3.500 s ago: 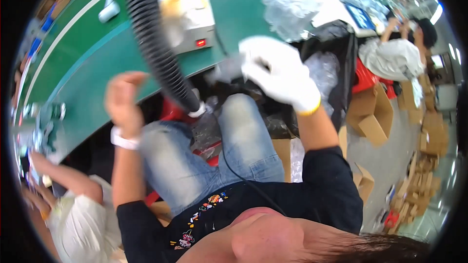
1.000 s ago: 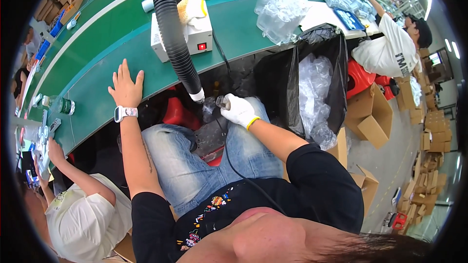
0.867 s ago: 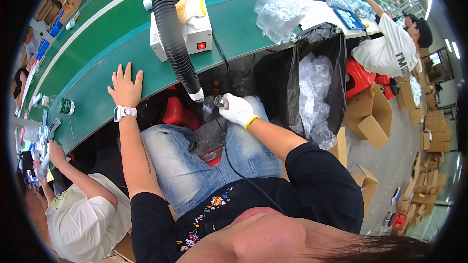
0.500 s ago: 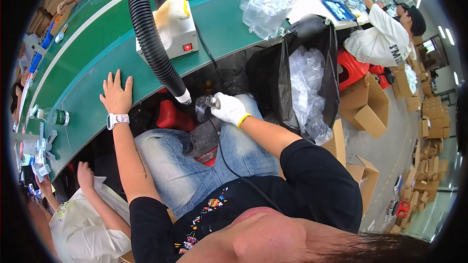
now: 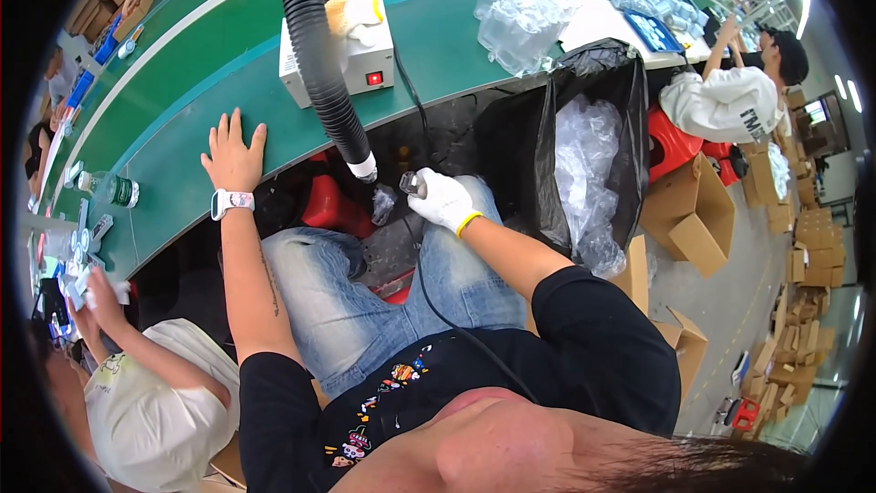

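Head view: bare left hand [image 5: 235,160] lies spread on the green table [image 5: 182,141] at left; gloved right hand [image 5: 443,201] pinches a small greyish piece [image 5: 413,184] by the right knee [image 5: 479,199], just right of the black hose's [image 5: 321,64] white end [image 5: 363,168].

The left hand [image 5: 234,157] lay spread on the green table [image 5: 178,151] at ten o'clock, while near the centre the gloved right hand [image 5: 442,201] gripped a translucent piece [image 5: 413,184], a black hose [image 5: 330,105] hung at eleven and a black bag [image 5: 538,151] of clear plastic [image 5: 584,173] stood at two.
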### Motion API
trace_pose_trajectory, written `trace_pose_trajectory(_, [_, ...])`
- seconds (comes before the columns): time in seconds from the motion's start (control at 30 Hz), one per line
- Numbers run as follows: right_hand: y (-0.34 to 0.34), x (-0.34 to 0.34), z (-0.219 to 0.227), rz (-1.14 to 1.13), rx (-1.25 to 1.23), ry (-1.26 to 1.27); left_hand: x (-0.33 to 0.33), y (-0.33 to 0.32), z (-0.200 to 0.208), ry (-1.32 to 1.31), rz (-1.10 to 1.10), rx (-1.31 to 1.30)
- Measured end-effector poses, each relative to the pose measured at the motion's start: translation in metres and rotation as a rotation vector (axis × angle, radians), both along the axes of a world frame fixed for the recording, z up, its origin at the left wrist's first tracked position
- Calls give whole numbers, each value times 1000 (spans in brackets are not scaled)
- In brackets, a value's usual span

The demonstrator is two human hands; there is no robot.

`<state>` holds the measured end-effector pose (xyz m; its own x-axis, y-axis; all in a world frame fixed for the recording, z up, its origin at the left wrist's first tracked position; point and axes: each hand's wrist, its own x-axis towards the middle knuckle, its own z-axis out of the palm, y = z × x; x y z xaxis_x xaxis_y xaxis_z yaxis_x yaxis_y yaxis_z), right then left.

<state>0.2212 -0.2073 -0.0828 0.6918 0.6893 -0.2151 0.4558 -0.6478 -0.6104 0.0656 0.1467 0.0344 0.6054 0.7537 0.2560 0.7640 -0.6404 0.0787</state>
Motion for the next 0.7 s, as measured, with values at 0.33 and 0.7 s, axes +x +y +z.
trace_pose_trajectory(0.33, [-4, 0, -4, 4, 77, -6, 1, -6, 5, -24, 2, -14])
trace_pose_trajectory(0.7, [-3, 0, -7, -2, 82, 15, 2, -6, 6, 13, 13, -28])
